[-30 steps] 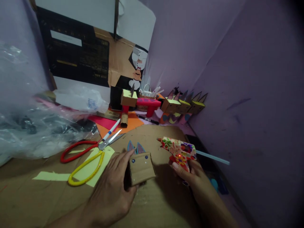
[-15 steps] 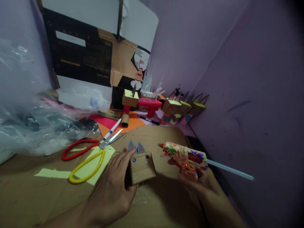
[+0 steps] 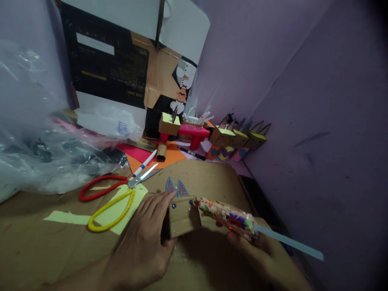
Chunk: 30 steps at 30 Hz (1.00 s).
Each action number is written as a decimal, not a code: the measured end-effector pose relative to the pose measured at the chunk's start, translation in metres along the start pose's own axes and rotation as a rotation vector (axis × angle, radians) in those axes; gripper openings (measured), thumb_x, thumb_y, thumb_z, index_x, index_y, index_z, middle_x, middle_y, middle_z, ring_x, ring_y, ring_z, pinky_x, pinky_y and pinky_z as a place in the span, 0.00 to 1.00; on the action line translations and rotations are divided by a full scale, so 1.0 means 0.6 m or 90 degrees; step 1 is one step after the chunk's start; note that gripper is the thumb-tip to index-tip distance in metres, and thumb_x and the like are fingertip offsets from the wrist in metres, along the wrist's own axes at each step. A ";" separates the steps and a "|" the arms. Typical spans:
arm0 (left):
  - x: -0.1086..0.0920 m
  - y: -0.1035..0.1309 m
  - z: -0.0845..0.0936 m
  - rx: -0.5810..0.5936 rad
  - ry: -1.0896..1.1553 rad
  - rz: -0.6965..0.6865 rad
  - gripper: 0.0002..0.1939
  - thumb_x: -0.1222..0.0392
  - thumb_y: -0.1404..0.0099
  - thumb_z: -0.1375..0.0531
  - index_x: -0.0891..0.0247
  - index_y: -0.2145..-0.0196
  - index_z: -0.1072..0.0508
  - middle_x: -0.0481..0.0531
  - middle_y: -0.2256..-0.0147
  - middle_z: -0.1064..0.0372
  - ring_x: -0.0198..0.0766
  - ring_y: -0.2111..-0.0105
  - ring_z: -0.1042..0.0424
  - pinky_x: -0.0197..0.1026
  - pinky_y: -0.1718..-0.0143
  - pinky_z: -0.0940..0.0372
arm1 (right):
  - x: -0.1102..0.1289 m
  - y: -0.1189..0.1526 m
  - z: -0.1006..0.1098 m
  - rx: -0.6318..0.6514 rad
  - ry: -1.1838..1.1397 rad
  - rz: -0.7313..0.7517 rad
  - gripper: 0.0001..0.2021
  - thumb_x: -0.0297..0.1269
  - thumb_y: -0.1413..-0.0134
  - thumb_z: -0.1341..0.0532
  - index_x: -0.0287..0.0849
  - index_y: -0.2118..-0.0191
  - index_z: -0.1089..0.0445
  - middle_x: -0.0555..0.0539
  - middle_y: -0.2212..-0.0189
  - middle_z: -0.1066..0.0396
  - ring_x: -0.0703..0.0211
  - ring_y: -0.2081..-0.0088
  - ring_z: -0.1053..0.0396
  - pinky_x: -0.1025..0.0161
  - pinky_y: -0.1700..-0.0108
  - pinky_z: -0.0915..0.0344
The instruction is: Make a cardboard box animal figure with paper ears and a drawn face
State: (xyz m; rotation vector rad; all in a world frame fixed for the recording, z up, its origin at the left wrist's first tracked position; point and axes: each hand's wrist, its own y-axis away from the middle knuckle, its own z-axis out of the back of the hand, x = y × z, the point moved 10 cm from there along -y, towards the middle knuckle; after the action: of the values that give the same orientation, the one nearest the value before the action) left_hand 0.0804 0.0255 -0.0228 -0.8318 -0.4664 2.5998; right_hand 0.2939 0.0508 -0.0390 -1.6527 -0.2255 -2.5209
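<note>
My left hand (image 3: 148,234) is closed round the left side of a small cardboard box (image 3: 184,220). Two pointed ears (image 3: 182,188) with blue edges stand up from the box's top, and two dark eye dots mark its front. My right hand (image 3: 257,248) grips a glue gun (image 3: 227,216) covered in a flowery pattern, its small red light lit. The gun's tip is at the upper right of the box, by the right eye dot; whether it touches, I cannot tell. A pale glue stick (image 3: 291,240) sticks out of the gun's back end.
Scissors (image 3: 131,184) with red and yellow handles lie on yellow paper (image 3: 133,202) at the left. Behind stand a cardboard animal (image 3: 169,125) and several eared box heads (image 3: 222,135). Clear plastic bags (image 3: 39,161) fill the left; a purple wall (image 3: 327,161) bounds the right.
The glue gun has moved left and its tip has come up to the box, while the gun has tilted. My left hand keeps its hold on the box.
</note>
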 end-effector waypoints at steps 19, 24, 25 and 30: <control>-0.025 0.001 0.014 -0.044 -0.037 -0.073 0.41 0.72 0.50 0.45 0.65 0.39 0.53 0.63 0.45 0.41 0.53 0.44 0.42 0.60 0.44 0.43 | 0.017 -0.001 -0.007 0.057 0.116 0.066 0.22 0.52 0.46 0.41 0.49 0.48 0.29 0.40 0.56 0.25 0.42 0.50 0.31 0.44 0.47 0.36; -0.026 0.001 0.013 -0.045 -0.037 -0.074 0.41 0.72 0.51 0.46 0.64 0.39 0.53 0.62 0.45 0.41 0.53 0.44 0.42 0.61 0.44 0.43 | 0.021 -0.002 -0.011 0.075 0.101 0.074 0.19 0.49 0.45 0.40 0.49 0.50 0.28 0.43 0.64 0.22 0.47 0.59 0.26 0.49 0.50 0.32; -0.025 0.002 0.013 -0.044 -0.037 -0.072 0.41 0.73 0.51 0.46 0.64 0.39 0.52 0.62 0.45 0.41 0.53 0.44 0.42 0.61 0.44 0.43 | 0.017 -0.002 -0.010 0.071 0.098 0.071 0.19 0.49 0.45 0.40 0.49 0.50 0.28 0.43 0.64 0.22 0.49 0.61 0.25 0.50 0.51 0.32; -0.027 0.006 0.012 -0.043 -0.032 -0.083 0.42 0.74 0.52 0.47 0.63 0.39 0.52 0.61 0.45 0.41 0.52 0.44 0.43 0.61 0.44 0.43 | -0.002 0.000 -0.004 0.049 0.083 0.045 0.18 0.49 0.47 0.39 0.48 0.53 0.26 0.43 0.62 0.22 0.48 0.61 0.25 0.51 0.54 0.30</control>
State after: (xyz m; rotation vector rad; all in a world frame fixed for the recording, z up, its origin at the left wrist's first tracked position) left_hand 0.0877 0.0137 -0.0110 -0.7337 -0.6061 2.5018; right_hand 0.2921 0.0506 -0.0411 -1.4371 -0.2437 -2.5215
